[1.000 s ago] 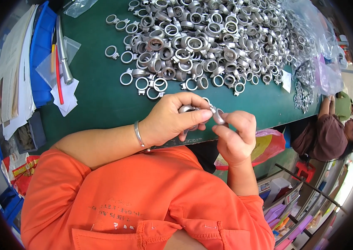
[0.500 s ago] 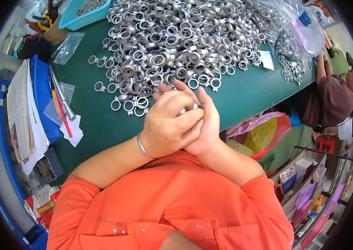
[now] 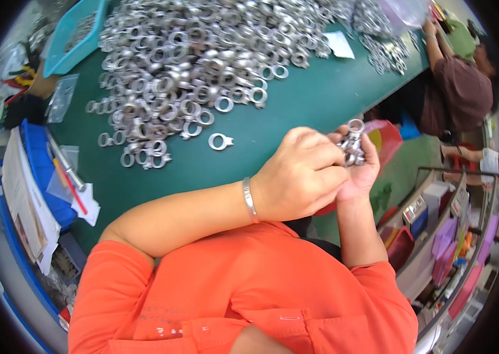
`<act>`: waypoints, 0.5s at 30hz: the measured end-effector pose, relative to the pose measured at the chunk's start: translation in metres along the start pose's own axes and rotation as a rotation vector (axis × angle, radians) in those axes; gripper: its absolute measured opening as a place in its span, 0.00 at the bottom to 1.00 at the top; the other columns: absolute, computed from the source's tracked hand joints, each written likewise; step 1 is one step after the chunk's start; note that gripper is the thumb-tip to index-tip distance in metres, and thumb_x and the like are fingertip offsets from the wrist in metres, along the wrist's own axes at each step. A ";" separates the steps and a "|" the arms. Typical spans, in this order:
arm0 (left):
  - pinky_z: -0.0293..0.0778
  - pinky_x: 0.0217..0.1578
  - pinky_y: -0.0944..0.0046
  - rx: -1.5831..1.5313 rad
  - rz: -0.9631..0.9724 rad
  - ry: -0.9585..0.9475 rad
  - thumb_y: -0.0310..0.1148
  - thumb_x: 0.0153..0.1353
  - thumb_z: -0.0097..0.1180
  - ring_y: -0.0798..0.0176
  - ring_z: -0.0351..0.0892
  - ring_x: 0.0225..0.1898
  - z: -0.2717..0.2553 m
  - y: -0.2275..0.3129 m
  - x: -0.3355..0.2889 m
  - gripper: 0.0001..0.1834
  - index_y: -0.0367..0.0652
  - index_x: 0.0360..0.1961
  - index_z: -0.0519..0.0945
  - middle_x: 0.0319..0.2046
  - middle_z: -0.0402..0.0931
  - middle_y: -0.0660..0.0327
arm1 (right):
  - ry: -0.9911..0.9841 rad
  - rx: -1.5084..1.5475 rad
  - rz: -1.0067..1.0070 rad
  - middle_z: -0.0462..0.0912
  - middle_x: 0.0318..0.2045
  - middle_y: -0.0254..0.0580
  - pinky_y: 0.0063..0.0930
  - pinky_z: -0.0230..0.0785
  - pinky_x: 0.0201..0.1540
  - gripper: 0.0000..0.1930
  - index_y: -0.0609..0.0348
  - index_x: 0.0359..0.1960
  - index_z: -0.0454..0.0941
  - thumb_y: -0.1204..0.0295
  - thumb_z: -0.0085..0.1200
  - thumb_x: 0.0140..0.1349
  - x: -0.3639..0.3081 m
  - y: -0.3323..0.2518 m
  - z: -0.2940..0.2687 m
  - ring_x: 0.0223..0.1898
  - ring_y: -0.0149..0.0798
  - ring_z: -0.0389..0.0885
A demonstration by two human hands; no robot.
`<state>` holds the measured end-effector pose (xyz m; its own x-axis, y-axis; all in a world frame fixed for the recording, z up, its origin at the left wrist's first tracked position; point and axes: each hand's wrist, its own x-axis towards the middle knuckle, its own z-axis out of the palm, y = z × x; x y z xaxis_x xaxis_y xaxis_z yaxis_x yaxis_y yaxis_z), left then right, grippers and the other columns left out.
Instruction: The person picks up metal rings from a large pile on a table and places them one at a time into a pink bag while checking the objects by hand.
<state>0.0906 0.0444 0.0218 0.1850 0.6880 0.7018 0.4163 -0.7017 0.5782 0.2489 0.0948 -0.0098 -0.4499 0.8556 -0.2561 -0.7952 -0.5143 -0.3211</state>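
My right hand (image 3: 361, 180) cradles several silver metal ring clamps (image 3: 353, 144) in its palm, thumb and fingers curled round them. Over that palm reaches my left hand (image 3: 302, 171), a bracelet on its wrist; its fingers are bent closed against the clamps, and whatever they pinch is hidden. Both hands are just off the table's near edge on the right. A single loose ring clamp (image 3: 220, 141) with a small lug lies on the green table (image 3: 285, 109), near a big heap of like clamps (image 3: 190, 65).
A turquoise basket (image 3: 61, 53) of small metal parts stands far left. Nearer are a blue file holder (image 3: 46, 171) with papers and a red pen (image 3: 78, 200). A red-rimmed bag (image 3: 382, 141) is beyond my right hand. At far right sits another person (image 3: 459, 85).
Both hands have moved right, from before the heap to beyond the table edge. My right hand has turned and opened somewhat, showing the clamps in it. The view has shifted right.
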 end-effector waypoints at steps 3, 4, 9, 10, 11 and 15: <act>0.67 0.37 0.63 -0.083 -0.023 -0.123 0.24 0.44 0.59 0.61 0.74 0.31 0.015 -0.001 -0.018 0.07 0.43 0.28 0.77 0.28 0.73 0.64 | 0.265 0.110 -0.149 0.77 0.35 0.44 0.30 0.71 0.29 0.13 0.63 0.38 0.72 0.66 0.46 0.57 -0.011 -0.046 -0.034 0.36 0.40 0.75; 0.67 0.34 0.63 -0.097 -0.055 -0.161 0.24 0.45 0.59 0.61 0.73 0.29 0.018 -0.001 -0.022 0.06 0.42 0.27 0.77 0.26 0.73 0.63 | 0.373 0.073 -0.215 0.77 0.34 0.44 0.30 0.71 0.28 0.13 0.63 0.37 0.72 0.67 0.46 0.57 -0.010 -0.058 -0.056 0.35 0.40 0.75; 0.67 0.31 0.63 -0.167 -0.186 -0.303 0.24 0.46 0.58 0.59 0.73 0.27 0.030 0.005 -0.021 0.04 0.41 0.26 0.77 0.24 0.74 0.60 | 0.930 -0.124 -0.120 0.76 0.30 0.41 0.37 0.71 0.29 0.09 0.57 0.31 0.70 0.64 0.47 0.57 0.017 -0.073 -0.218 0.31 0.41 0.75; 0.68 0.31 0.63 -0.174 -0.207 -0.320 0.24 0.46 0.58 0.58 0.73 0.27 0.030 0.005 -0.021 0.04 0.41 0.26 0.77 0.24 0.74 0.60 | 1.035 -0.208 -0.072 0.75 0.28 0.41 0.39 0.71 0.29 0.09 0.56 0.30 0.70 0.64 0.47 0.56 0.023 -0.068 -0.239 0.30 0.43 0.75; 0.68 0.31 0.62 -0.175 -0.233 -0.335 0.24 0.46 0.57 0.58 0.74 0.27 0.028 0.005 -0.022 0.04 0.40 0.26 0.77 0.24 0.74 0.60 | 1.085 -0.243 0.009 0.75 0.29 0.40 0.43 0.70 0.31 0.10 0.54 0.30 0.71 0.61 0.45 0.57 0.029 -0.065 -0.253 0.32 0.44 0.74; 0.71 0.32 0.60 -0.233 -0.339 -0.343 0.26 0.48 0.56 0.55 0.75 0.29 0.031 0.005 -0.027 0.04 0.39 0.27 0.77 0.25 0.74 0.57 | 0.901 -0.252 -0.115 0.78 0.40 0.42 0.48 0.69 0.48 0.18 0.57 0.46 0.71 0.64 0.34 0.60 0.039 -0.094 -0.347 0.42 0.47 0.77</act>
<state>0.1151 0.0279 -0.0066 0.3709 0.8770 0.3054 0.3021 -0.4249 0.8533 0.4470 0.1561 -0.3063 0.1935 0.5883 -0.7852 -0.6564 -0.5172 -0.5492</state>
